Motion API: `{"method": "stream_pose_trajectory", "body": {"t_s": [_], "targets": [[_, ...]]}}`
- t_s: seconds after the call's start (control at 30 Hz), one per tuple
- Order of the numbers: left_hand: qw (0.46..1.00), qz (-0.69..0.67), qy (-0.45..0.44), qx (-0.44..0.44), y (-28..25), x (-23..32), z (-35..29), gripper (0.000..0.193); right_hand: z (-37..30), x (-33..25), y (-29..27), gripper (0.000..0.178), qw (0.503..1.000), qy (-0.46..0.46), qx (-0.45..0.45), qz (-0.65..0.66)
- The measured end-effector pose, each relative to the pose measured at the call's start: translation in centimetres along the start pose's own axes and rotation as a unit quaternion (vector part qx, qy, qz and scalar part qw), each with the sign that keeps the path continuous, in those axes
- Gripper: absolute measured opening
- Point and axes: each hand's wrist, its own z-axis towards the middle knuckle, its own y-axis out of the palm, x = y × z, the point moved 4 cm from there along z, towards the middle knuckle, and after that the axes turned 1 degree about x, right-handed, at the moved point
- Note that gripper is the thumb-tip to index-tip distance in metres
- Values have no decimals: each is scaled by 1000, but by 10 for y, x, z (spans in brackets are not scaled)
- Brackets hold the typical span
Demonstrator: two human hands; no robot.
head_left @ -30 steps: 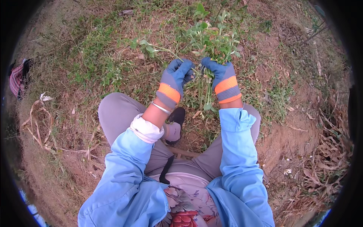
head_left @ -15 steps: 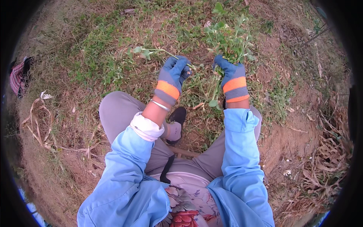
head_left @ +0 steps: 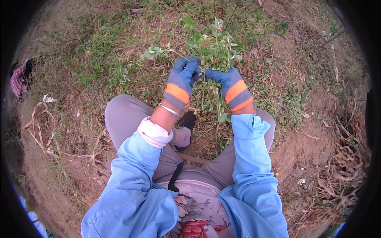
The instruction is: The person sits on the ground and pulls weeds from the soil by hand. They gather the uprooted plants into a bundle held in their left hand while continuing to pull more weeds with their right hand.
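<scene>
Both my hands wear blue-grey work gloves with orange bands at the cuff. In my left hand, the closed fingers pinch a single leafy stem, its leaves pointing out to the left. My right hand is closed round a bunch of leafy green plants. Leaves fan out above that fist, while stems and a leaf hang below it. The two hands are close together in front of my knees, fingertips almost meeting; whether they touch I cannot tell.
Low green weeds and dry grass cover the ground ahead. Bare reddish soil lies at the right, beside a heap of dry leaves. Withered stalks and a checked cloth lie at the left. My shoe is below the hands.
My right hand has moved left with the bunch, up to my left hand. The left hand, still pinching its stem, has barely moved.
</scene>
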Motion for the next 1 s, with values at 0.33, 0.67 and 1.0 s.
{"method": "stream_pose_trajectory", "body": {"t_s": [0.33,0.67,1.0], "targets": [[1000,18,20,-6,-4,0,1,16,-5,-3,13,29,999,-11,-48,0],[999,41,29,-13,1,1,-2,17,5,8,6,36,998,-49,-7,30],[985,141,93,-16,8,4,-7,15,13,7,1,33,922,-144,139,-333]]}}
